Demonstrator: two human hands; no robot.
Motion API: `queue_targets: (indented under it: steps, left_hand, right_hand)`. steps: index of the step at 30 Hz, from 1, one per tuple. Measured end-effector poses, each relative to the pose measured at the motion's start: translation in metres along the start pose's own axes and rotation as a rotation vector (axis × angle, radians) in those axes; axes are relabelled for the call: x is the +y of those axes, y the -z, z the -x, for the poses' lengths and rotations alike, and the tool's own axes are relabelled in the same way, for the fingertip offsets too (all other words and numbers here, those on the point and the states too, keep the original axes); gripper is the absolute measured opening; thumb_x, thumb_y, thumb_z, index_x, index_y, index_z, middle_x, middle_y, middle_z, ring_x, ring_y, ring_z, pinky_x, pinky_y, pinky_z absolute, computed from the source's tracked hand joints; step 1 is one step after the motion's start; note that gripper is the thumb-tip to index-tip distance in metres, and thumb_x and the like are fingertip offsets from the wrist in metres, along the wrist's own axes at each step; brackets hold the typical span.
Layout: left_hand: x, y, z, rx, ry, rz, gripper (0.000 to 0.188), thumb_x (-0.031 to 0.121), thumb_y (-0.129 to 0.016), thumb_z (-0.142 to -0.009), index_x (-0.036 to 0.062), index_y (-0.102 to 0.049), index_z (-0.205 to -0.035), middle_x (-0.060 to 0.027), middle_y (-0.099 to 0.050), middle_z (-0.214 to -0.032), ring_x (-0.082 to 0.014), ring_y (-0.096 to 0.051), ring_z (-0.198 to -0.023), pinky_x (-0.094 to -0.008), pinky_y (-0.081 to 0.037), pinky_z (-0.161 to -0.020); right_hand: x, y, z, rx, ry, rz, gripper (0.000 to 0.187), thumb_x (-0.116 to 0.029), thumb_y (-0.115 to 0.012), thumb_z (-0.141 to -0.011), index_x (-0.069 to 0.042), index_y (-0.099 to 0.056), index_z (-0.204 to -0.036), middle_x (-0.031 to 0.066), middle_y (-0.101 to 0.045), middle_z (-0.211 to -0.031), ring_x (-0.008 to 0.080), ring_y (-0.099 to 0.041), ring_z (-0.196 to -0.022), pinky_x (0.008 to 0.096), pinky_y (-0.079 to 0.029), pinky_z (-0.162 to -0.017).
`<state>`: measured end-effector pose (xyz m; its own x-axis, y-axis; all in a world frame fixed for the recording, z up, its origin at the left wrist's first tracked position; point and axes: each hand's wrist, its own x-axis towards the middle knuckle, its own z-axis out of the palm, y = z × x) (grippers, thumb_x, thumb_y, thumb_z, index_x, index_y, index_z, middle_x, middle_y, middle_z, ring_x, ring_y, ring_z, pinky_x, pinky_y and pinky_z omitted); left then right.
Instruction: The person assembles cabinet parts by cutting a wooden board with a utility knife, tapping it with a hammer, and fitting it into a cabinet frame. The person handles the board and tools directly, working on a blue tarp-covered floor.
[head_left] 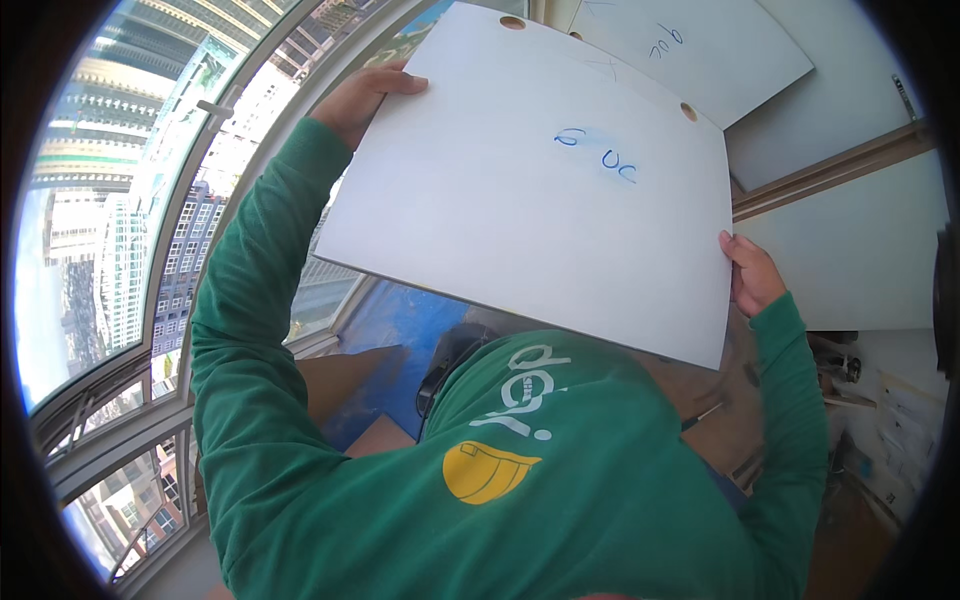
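Past the green sweatshirt (pixel 600 480), a white panel (pixel 480 220) is held up between both hands: the left hand (pixel 365 100) closed on its left edge near the far corner, thumb on top, the right hand (pixel 755 275) gripping its right edge. Beyond is a second panel (pixel 700 70); past the window (pixel 120 445), buildings (pixel 122 260).

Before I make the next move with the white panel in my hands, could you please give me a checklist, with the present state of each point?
1. Left hand on the white rectangular panel with round holes: ok, thumb over its left edge.
2. Right hand on the panel: ok, at its right edge.
3. Fingers behind the panel: cannot tell, mostly hidden.
4. Gap to the second white flat panel beyond: cannot tell, they overlap in view.
5. Floor free of loose things: not ok, a flat brown piece lies on the bright blue floor covering.
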<state>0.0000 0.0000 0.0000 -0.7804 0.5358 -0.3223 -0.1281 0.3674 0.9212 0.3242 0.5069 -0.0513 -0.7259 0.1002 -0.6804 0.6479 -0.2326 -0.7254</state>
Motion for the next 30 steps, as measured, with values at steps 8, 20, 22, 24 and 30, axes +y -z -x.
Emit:
queue_targets:
  steps: [8, 20, 22, 24, 30]
  left_hand:
    - [0.026, 0.004, 0.014, -0.002, -0.256, -0.012, 0.074, 0.040, -0.074, -0.099, 0.0081, -0.043, -0.159, -0.0164, -0.064, -0.140, -0.0350, -0.065, -0.128, -0.0467, -0.054, -0.113]
    - [-0.042, -0.061, -0.039, -0.040, -0.207, 0.101, 0.045, 0.015, -0.079, -0.096, 0.0006, -0.063, -0.136, -0.0103, -0.073, -0.124, -0.0205, -0.066, -0.119, -0.0396, -0.049, -0.109]
    - [-0.052, -0.067, -0.041, -0.075, -0.186, 0.037, 0.044, 0.014, -0.079, -0.096, 0.0009, -0.063, -0.134, -0.0090, -0.073, -0.122, -0.0191, -0.066, -0.117, -0.0381, -0.050, -0.107]
    - [-0.059, -0.074, -0.044, -0.090, -0.150, -0.033, 0.041, 0.014, -0.080, -0.095, 0.0016, -0.062, -0.130, -0.0062, -0.073, -0.117, -0.0162, -0.067, -0.110, -0.0351, -0.052, -0.103]
    - [-0.073, -0.087, -0.045, -0.111, -0.072, -0.088, 0.045, 0.005, -0.084, -0.087, -0.0014, -0.066, -0.128, -0.0095, -0.074, -0.116, -0.0195, -0.068, -0.111, -0.0351, -0.056, -0.100]
  right_hand:
    - [-0.012, -0.025, 0.045, 0.169, 0.353, 0.013, 0.053, -0.031, -0.062, -0.109, -0.003, -0.045, -0.152, 0.0107, -0.065, -0.137, 0.0230, -0.066, -0.121, 0.0433, -0.059, -0.100]
    - [0.083, 0.013, 0.062, 0.396, 0.485, 0.092, 0.044, -0.003, -0.083, -0.089, 0.001, -0.064, -0.128, 0.0067, -0.072, -0.121, 0.0174, -0.067, -0.111, 0.0349, -0.056, -0.100]
    - [0.103, 0.010, 0.059, 0.419, 0.459, 0.014, 0.042, 0.000, -0.084, -0.088, 0.002, -0.065, -0.125, 0.0076, -0.074, -0.117, 0.0178, -0.069, -0.107, 0.0344, -0.057, -0.099]
    - [0.122, 0.012, 0.051, 0.455, 0.433, 0.003, 0.040, 0.001, -0.084, -0.086, 0.003, -0.066, -0.122, 0.0087, -0.076, -0.113, 0.0181, -0.070, -0.104, 0.0338, -0.058, -0.097]
    - [0.150, 0.004, 0.032, 0.528, 0.409, -0.045, 0.028, 0.001, -0.087, -0.084, 0.004, -0.074, -0.108, 0.0099, -0.078, -0.106, 0.0171, -0.073, -0.096, 0.0321, -0.060, -0.086]
